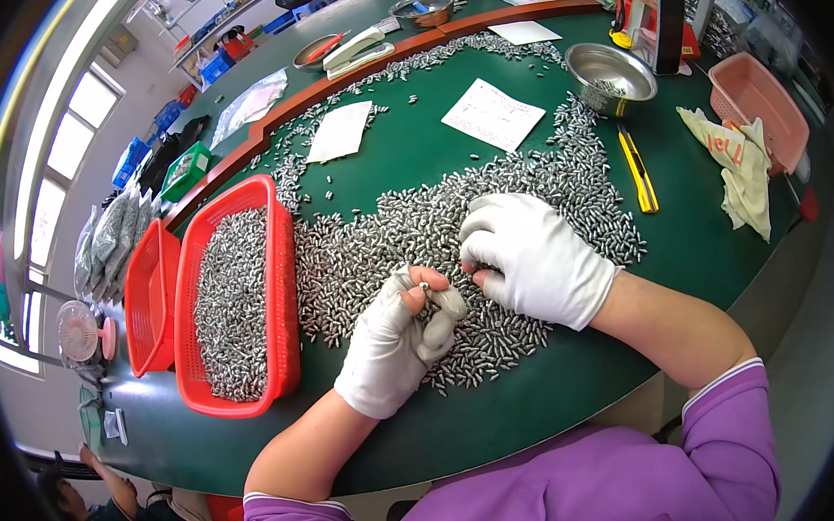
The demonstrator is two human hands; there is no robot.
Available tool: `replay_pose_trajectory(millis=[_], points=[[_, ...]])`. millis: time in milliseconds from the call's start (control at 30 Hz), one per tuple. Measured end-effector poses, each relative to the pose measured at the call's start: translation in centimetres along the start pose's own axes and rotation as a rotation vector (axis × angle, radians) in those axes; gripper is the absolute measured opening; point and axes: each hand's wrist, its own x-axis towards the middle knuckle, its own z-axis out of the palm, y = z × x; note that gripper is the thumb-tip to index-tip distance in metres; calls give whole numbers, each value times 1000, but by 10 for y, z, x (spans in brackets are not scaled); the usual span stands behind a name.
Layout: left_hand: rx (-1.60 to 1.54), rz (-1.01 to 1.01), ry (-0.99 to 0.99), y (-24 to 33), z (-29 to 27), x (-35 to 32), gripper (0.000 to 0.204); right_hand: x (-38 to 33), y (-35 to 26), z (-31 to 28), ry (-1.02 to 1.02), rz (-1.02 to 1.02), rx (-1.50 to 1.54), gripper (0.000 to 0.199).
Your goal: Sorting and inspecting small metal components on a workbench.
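Observation:
A broad heap of small, silvery, bullet-shaped metal parts (378,234) covers the middle of the green table (409,110). Both my hands wear white gloves with some fingertips bare. Over the near side of the heap, my left hand (397,332) pinches one small metal part (425,286) between thumb and forefinger, its other fingers curled in. Just to the right, my right hand (540,259) bends down to the heap with thumb and fingers drawn together; what lies between them, if anything, is hidden. On the left, a red plastic basket (285,305) holds many more such parts.
Left of the full basket leans another red basket (155,298). White paper slips (494,115) lie beyond the heap. At right are a steel bowl (612,73), a yellow cutter knife (639,169), a cloth (742,173) and a pink basket (768,110). A wooden strip (332,84) borders the far side.

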Motion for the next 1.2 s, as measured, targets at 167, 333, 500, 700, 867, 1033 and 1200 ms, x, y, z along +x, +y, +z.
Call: replay_pose_trajectory(millis=[167,333,500,700,867,1033,1200], points=[[-15,-12,7,0,1,1,22,1,1,-2,57,-93,-23,16],[-19,-8,80,1,5,-1,25,3,3,3,25,-64,83,20],[71,-82,-30,3,1,-3,25,1,-5,-2,105,18,320,16],[90,-133,-10,3,5,-4,24,1,-7,0,72,2,514,19],[154,-153,-31,2,6,-5,24,5,-5,-1,68,-136,558,22],[154,-93,-14,2,6,-5,22,2,-8,-3,165,-26,483,23],[158,-100,11,4,8,-5,26,6,-6,-4,210,-191,378,22]])
